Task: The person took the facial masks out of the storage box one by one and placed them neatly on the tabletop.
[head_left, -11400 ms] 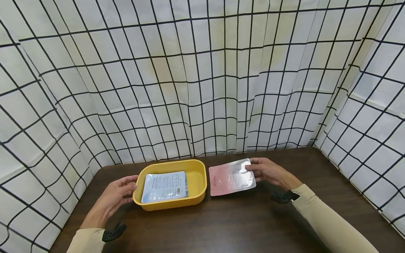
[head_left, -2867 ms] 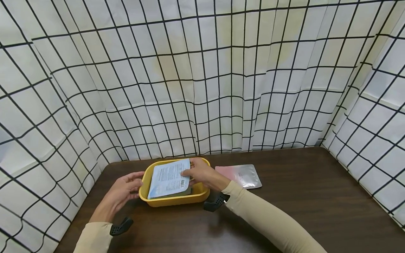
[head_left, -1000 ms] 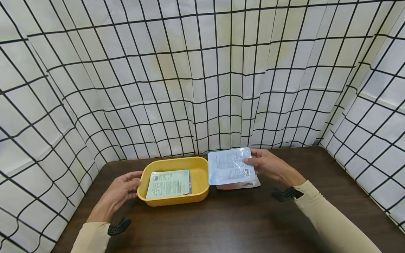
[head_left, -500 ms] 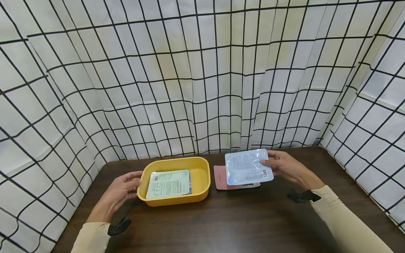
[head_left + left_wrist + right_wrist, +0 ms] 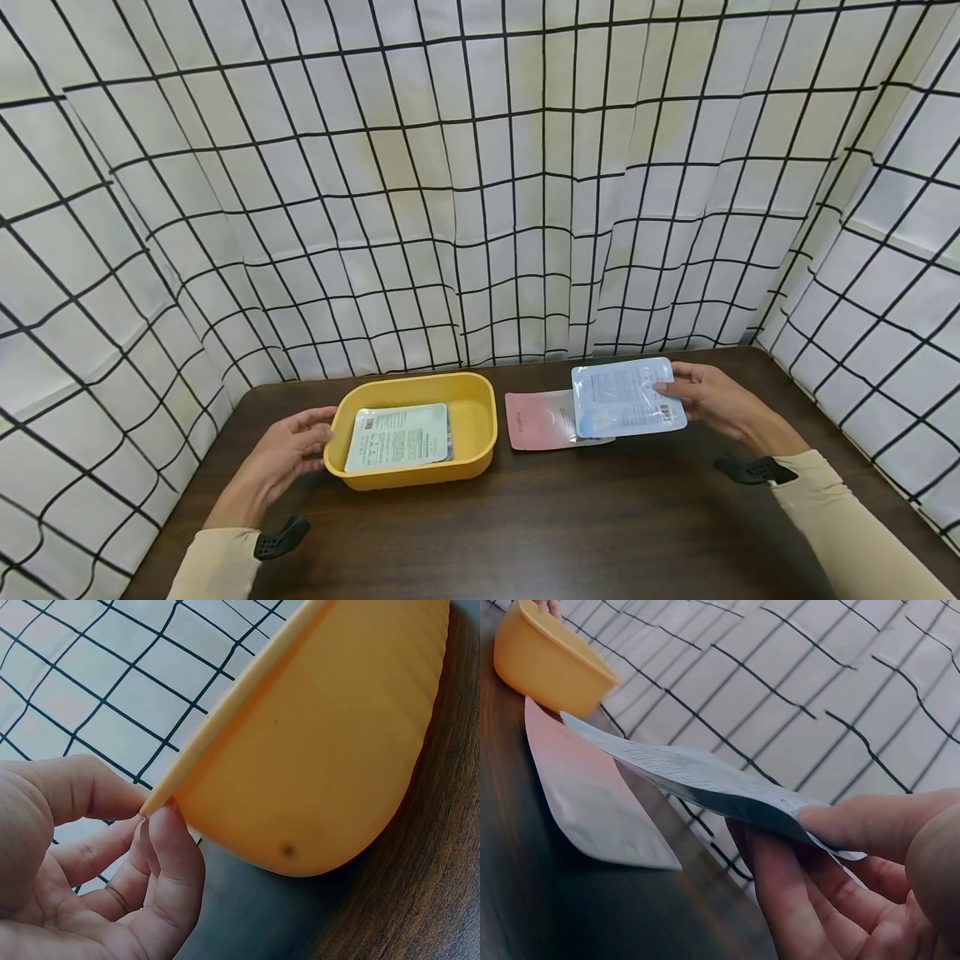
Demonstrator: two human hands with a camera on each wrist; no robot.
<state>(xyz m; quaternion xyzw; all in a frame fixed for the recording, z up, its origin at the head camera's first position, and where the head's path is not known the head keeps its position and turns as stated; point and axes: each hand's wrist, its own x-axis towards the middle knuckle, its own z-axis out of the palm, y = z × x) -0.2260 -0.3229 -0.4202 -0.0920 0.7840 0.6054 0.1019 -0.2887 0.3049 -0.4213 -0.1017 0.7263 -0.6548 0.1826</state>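
Observation:
My right hand point(image 5: 723, 404) pinches a light blue sheet mask packet point(image 5: 626, 398) by its right edge, thumb on top and fingers beneath. In the right wrist view the packet point(image 5: 705, 780) is held raised and slightly bent. Partly under it in the head view lies a pink and silver sheet mask packet point(image 5: 542, 421) on the table. My left hand point(image 5: 288, 450) pinches the left rim of a yellow plastic tub point(image 5: 474, 417); the left wrist view shows thumb and finger at the rim. Inside the tub lies a pale green packet point(image 5: 400, 437), with a colourful edge showing beneath it.
The dark brown wooden table point(image 5: 525, 533) extends in front of the tub and to the right. White curtains point(image 5: 510, 208) with a black grid enclose the back and both sides.
Earlier, the right hand laid down the pink packet, then lifted the blue packet out of the tub, exposing the green one. Since then the blue packet has moved right, past the pink one.

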